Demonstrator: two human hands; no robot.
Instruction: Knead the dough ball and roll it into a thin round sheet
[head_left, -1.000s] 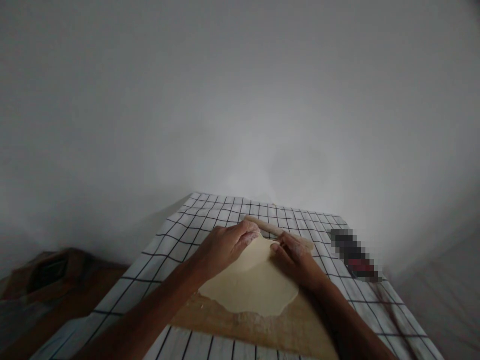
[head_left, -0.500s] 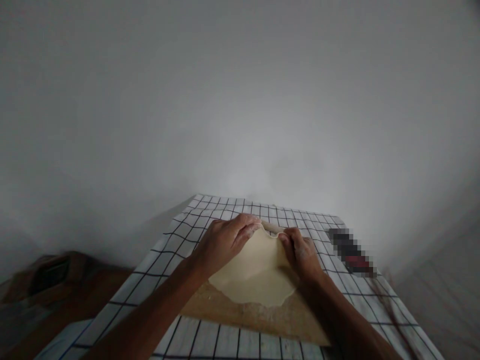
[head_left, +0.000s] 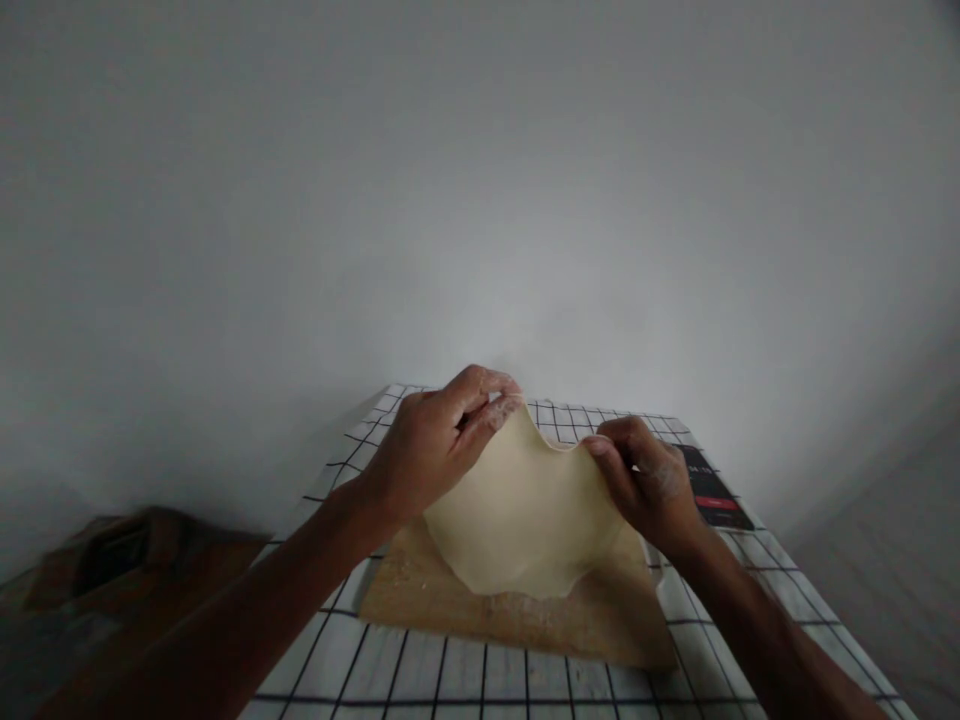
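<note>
A thin, pale sheet of dough (head_left: 525, 520) hangs between my two hands, its far edge lifted and sagging in the middle. Its near edge droops low over a wooden board (head_left: 517, 630); whether it touches the wood I cannot tell. My left hand (head_left: 457, 420) pinches the dough's upper left edge between thumb and fingers, with flour on the fingertips. Lower and to the right, my right hand (head_left: 649, 475) grips the upper right edge, the thumb on the near side. The dough hides the back of the board.
The board lies on a table with a white, black-checked cloth (head_left: 450, 665). A dark phone-like device with a red bar (head_left: 712, 495) lies at the right, partly behind my right hand. A pale wall (head_left: 480, 200) rises behind the table. A brown box-like object (head_left: 120, 560) stands lower left.
Both hands have risen and moved apart, lifting the dough's far edge. The rolling pin seen behind the dough before is now out of sight.
</note>
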